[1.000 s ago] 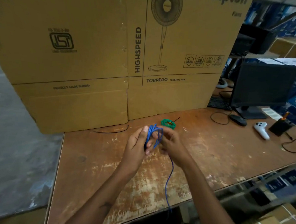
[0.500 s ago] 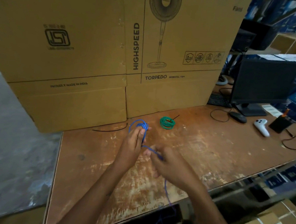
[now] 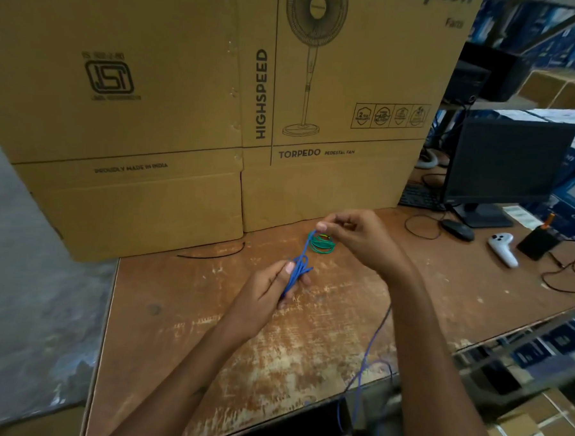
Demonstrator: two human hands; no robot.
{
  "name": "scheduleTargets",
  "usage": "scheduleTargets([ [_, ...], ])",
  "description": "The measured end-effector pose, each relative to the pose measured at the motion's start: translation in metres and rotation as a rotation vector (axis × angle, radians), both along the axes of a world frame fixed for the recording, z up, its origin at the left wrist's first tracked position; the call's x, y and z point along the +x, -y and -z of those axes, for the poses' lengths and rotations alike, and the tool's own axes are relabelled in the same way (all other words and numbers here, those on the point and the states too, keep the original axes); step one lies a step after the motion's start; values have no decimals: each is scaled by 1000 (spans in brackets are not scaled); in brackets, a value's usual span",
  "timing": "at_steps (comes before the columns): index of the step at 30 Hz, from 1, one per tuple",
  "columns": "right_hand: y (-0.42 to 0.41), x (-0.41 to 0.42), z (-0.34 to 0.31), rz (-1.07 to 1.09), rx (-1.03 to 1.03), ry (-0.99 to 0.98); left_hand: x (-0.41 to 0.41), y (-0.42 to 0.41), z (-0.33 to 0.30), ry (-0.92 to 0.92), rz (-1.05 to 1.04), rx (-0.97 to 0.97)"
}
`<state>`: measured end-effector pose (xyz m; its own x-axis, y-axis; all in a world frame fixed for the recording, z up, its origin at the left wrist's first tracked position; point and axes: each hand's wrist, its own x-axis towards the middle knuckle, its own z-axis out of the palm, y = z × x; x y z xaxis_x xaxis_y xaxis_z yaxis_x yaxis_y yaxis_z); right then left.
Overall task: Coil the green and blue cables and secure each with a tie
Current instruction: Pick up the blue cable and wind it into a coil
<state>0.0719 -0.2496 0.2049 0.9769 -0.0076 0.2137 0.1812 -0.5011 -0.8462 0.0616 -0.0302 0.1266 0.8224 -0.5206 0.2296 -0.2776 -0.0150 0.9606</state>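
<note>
Since the earlier frame you raised your right hand (image 3: 355, 234) up over the green cable (image 3: 322, 245) coiled on the counter (image 3: 182, 299), pinching a blue cable (image 3: 297, 272) strand taut, while your left hand (image 3: 269, 292) gripped the bunched blue loops.

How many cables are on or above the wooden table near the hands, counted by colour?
Blue cable, held in the left hand and right hand: 1
Green cable, coiled on the table: 1
Black tie, lying loose by the cardboard box: 1
Total: 3
</note>
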Motion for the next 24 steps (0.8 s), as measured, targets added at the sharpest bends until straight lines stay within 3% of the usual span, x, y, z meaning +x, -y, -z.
scheduleTargets([
  [7, -48, -4, 90, -36, 247, 17, -5, 6, -24, -114, -158, -261],
  [12, -94, -53, 125, -79, 183, -71, 6, 9, -30, -167, -303, -435],
  [15, -109, -77, 130, -125, 20, -150, 21, 5, -25, -61, -408, -318],
  [18, -110, -94, 104, -115, -36, -153, 37, -2, -5, 121, -470, -73],
  [21, -100, -93, 61, -79, -153, -127, 42, -3, 17, 224, -435, 163],
  [24, -74, -72, 26, 63, -321, -73, 38, -1, 26, 300, -375, 255],
])
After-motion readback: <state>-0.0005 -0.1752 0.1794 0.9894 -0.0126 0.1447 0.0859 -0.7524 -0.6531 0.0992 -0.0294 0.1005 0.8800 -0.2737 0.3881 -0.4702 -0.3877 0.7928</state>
